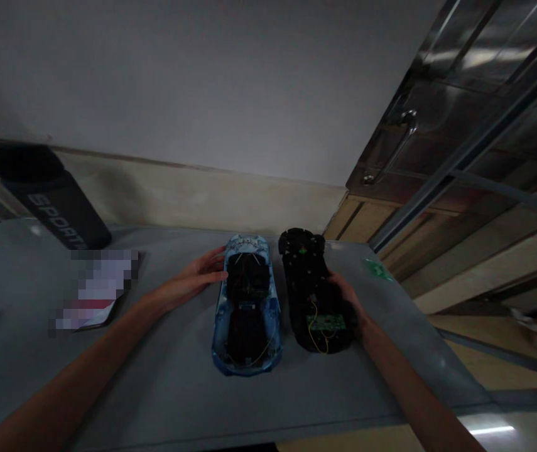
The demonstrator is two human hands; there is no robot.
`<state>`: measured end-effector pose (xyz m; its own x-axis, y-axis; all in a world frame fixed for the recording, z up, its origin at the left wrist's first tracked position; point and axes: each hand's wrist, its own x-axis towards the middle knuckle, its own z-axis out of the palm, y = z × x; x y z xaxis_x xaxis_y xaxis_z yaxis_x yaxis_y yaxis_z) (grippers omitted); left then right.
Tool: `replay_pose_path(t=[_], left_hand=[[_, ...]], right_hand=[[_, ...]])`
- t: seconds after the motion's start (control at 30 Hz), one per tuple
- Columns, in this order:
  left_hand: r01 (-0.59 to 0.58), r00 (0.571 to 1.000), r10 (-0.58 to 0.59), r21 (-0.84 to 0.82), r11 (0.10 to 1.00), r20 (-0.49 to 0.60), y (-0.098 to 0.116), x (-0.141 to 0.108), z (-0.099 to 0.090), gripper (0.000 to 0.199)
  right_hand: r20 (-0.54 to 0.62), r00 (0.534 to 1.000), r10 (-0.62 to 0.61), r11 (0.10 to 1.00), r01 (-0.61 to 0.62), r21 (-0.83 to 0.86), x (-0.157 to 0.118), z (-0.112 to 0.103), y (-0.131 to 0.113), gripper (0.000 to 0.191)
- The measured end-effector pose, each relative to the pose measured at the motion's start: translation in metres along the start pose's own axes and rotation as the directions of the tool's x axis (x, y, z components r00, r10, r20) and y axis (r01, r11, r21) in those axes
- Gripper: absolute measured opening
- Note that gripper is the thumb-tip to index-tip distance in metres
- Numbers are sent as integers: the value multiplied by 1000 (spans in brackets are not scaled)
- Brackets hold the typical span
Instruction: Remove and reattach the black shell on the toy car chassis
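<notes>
A blue toy car body (221, 333) lies on the grey table, its dark hollow inside facing up. To its right is a black car chassis (303, 276) with a green circuit board (327, 322) and thin yellow wires near its lower end. My left hand (205, 269) rests against the left side of the blue body, fingers apart, some fingertips hidden behind its edge. My right hand (346, 298) is at the right side of the chassis; its fingers are mostly hidden by the chassis, so its grip is unclear.
A black bottle (61, 201) marked SPORT stands at the back left, near a blurred-out flat item (103, 285). Small green pieces (378, 270) lie on the table (169, 389) at the right. A wall rises behind; metal frame bars and a door handle (397, 147) are at the right.
</notes>
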<state>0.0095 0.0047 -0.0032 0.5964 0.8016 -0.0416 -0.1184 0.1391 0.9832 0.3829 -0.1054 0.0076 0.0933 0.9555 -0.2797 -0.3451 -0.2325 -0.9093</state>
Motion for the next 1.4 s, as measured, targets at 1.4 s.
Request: replay_pose_path(t=[1.4], left_hand=[[-12, 1000, 12, 3, 1000, 4, 10, -2, 8, 74]], right_hand=[[-34, 999, -5, 1000, 5, 19, -1, 2, -1, 39]])
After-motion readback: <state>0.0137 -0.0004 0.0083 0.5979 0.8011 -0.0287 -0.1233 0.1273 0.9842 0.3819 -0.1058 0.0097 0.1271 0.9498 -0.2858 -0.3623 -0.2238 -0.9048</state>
